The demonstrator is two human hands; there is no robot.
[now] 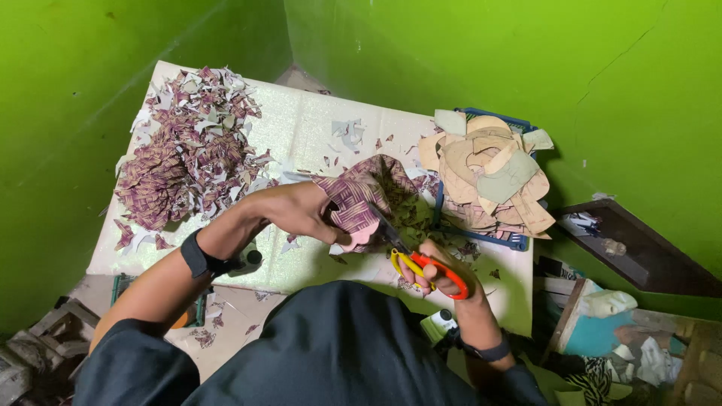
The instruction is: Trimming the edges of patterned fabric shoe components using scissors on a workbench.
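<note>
1. We're mid-cut here: our left hand (301, 214) pinches a purple-and-cream patterned paper piece (359, 197) just above the white table (301, 128), near its front edge.
2. Our right hand (444, 274) is wrapped through the red-and-yellow-handled scissors (417, 259), blades biting into the paper's lower edge.
3. Next move, we reckon: turn the paper with the left hand so the blades follow the outline.
4. Heap of purple paper scraps (184, 154) sits far left; stack of tan cut-out shapes (489, 173) lies in a blue tray (519, 242) on the right.
</note>
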